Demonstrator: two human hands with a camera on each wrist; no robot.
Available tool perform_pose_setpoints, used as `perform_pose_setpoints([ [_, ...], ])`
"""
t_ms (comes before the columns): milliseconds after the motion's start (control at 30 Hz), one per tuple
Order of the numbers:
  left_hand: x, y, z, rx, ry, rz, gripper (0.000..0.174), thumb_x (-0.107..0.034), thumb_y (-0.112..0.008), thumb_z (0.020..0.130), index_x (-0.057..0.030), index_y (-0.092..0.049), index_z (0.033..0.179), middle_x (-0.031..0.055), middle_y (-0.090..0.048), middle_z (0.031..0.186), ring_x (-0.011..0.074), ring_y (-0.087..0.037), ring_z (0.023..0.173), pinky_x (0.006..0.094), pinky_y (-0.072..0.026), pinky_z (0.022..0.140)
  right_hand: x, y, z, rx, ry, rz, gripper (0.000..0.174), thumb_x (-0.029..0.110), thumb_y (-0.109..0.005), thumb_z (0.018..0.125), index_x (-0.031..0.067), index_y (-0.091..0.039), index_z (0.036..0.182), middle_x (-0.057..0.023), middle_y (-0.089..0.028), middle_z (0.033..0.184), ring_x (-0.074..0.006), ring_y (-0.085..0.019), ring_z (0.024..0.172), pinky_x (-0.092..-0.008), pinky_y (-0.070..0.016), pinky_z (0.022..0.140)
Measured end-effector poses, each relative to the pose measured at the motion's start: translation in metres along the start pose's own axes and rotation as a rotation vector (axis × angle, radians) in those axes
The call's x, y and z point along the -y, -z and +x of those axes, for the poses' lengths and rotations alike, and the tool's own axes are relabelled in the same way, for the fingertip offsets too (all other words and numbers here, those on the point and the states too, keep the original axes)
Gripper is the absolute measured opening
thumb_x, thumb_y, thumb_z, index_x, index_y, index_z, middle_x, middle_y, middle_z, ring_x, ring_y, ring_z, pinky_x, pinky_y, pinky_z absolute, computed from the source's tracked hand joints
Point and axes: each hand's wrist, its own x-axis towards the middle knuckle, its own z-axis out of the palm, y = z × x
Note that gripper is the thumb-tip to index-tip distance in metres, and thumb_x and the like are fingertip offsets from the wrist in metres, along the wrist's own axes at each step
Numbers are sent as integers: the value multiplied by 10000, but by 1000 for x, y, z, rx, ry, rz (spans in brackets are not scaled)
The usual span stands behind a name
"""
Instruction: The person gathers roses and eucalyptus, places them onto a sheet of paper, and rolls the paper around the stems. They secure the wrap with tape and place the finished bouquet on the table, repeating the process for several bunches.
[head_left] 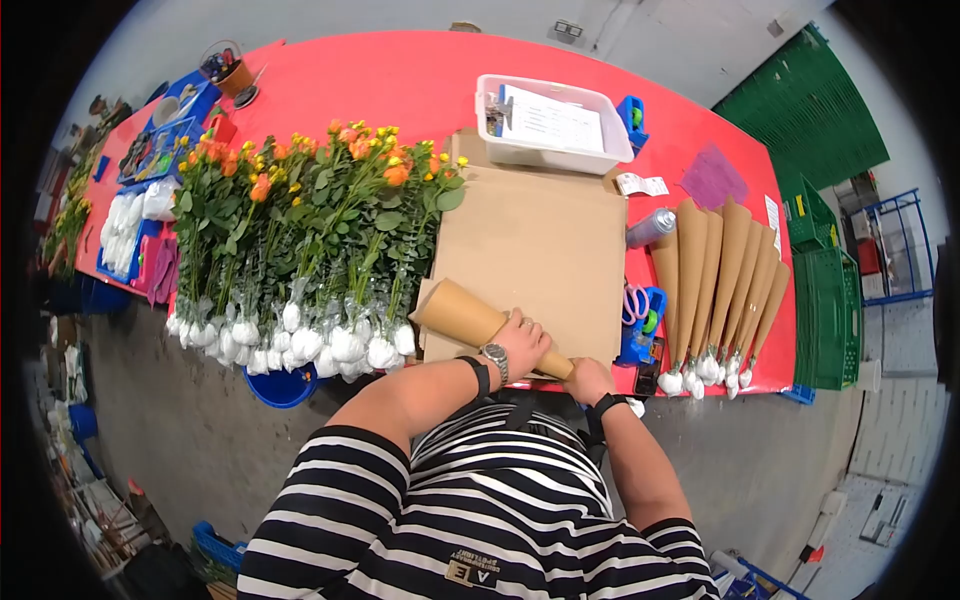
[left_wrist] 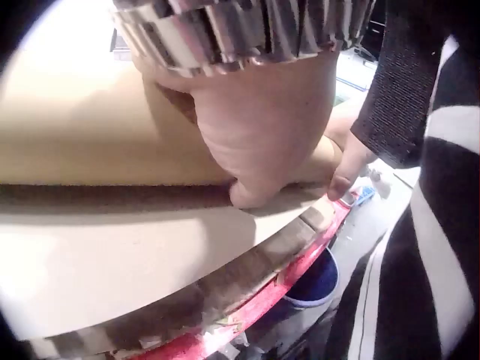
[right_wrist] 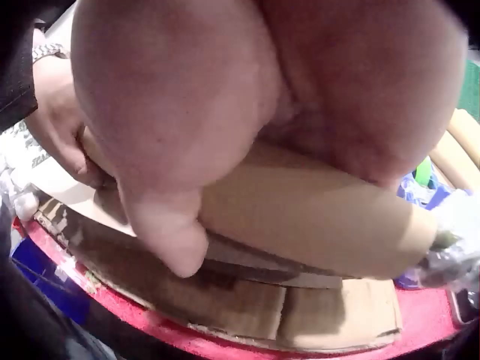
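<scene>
A brown kraft paper cone (head_left: 455,310) lies slantwise over the near part of a flat cardboard sheet (head_left: 535,235), its wide mouth toward the flowers. My left hand (head_left: 522,345), watch at the wrist, grips the cone around its middle; its thumb lies along the lower side in the left wrist view. Close to the narrow end, my right hand (head_left: 590,382) holds the same cone, thumb (right_wrist: 176,244) down on the near side and fingers over the top. Clear plastic wrapping (right_wrist: 454,251) sticks out of the narrow end. What the cone contains is hidden in the head view.
Orange and yellow flower bunches (head_left: 310,220) with white-wrapped stem ends line the left of the red table (head_left: 400,75). Several finished paper cones (head_left: 715,280) lie at the right. Between are a spray can (head_left: 652,228), scissors (head_left: 634,305) and a blue tape dispenser (head_left: 645,335). Behind stands a white bin (head_left: 555,155).
</scene>
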Motion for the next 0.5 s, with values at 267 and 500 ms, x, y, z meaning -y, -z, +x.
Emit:
perform_pose_setpoints([
  [267,5,25,20,333,7,-176,268,-235,-599,901,-84,-673,1109,111,-695,1038,293,-675,988,441,-474,913,4,-9,-14,-554,43,-85,308,193,-806,690,101,-724,973,-133,-667,902,-348,-655,903,-478,-534,843],
  [500,-13,32,30,285,-42,-154,283,-258,-655,845,-71,-701,1052,151,-722,1000,288,-708,951,430,-515,861,-6,3,-22,-138,44,47,262,254,-798,699,100,-738,902,-131,-707,895,-327,-683,916,-455,-551,837],
])
